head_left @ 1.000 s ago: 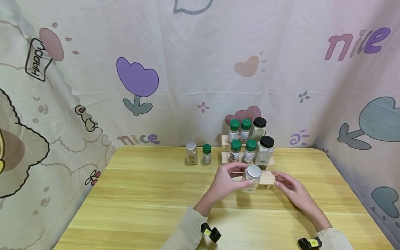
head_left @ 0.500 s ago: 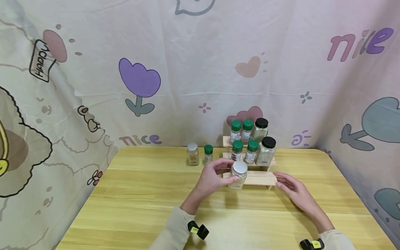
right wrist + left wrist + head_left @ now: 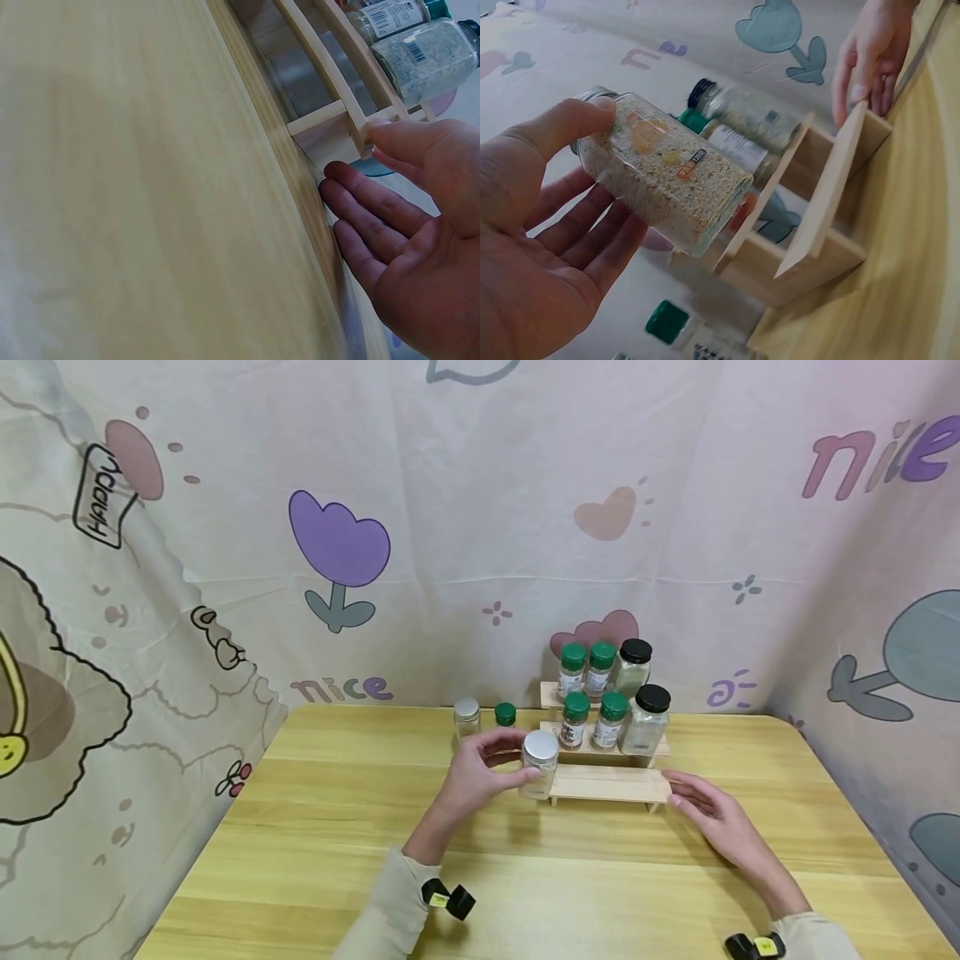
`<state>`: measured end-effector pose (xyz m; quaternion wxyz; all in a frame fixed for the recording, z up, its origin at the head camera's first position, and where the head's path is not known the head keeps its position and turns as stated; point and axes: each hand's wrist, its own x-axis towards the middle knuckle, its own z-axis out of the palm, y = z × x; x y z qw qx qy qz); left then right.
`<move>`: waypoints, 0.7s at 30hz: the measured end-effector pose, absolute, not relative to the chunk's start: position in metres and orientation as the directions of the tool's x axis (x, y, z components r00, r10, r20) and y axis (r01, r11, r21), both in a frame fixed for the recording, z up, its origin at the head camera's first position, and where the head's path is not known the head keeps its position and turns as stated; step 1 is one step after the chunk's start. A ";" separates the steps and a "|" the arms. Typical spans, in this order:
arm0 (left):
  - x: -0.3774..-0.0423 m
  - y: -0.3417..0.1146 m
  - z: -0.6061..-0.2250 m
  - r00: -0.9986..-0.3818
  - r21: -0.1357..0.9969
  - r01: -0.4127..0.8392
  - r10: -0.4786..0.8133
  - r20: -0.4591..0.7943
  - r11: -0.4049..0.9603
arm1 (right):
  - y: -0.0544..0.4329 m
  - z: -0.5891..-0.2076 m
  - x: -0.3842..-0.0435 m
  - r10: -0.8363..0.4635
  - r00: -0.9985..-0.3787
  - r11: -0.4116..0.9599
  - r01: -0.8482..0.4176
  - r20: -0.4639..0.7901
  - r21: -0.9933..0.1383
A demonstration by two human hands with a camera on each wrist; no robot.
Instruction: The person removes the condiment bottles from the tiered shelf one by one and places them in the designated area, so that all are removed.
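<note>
A square clear spice jar [image 3: 540, 768] with a silver lid and pale granular contents is gripped by my left hand [image 3: 480, 771], thumb on one side and fingers on the other. In the left wrist view, the tilted jar [image 3: 664, 169] shows an orange-and-yellow label. It is held up at the left end of the lowest tier of a stepped wooden rack [image 3: 611, 783]. At that tier's right end my right hand [image 3: 716, 822] touches the wood. The right wrist view shows its thumb [image 3: 401, 140] against the rack's corner, the other fingers loosely bent.
Green-lidded jars [image 3: 575, 718] and black-lidded jars [image 3: 645, 718] fill the middle and top tiers. Left of the rack stand a silver-lidded jar [image 3: 467, 717] and a small green-lidded jar [image 3: 505, 715], partly behind my left hand. A printed cloth [image 3: 450, 527] hangs behind the table [image 3: 337, 827].
My left hand has carried the silver-lidded jar leftward along the front of the lowest tier, from near its middle to its left end. The right hand has stayed at the rack's right end.
</note>
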<state>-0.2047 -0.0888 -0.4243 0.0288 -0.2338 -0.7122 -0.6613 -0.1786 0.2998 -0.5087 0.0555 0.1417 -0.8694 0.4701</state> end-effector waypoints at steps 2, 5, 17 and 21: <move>-0.206 -0.095 -0.423 -0.897 0.933 0.361 0.277 0.343 0.013 | 0.300 -0.508 -0.178 -0.192 -0.954 0.519 -0.296 0.229 -0.802; -0.208 -0.105 -0.420 -0.909 0.938 0.347 0.250 0.334 0.007 | 0.300 -0.508 -0.178 -0.191 -0.955 0.515 -0.295 0.228 -0.805; -0.217 -0.144 -0.413 -0.940 0.949 0.316 0.144 0.310 0.017 | 0.301 -0.508 -0.178 -0.196 -0.950 0.508 -0.311 0.245 -0.803; -0.220 -0.154 -0.415 -0.943 0.951 0.310 0.128 0.306 0.009 | 0.301 -0.509 -0.178 -0.199 -0.947 0.498 -0.318 0.251 -0.807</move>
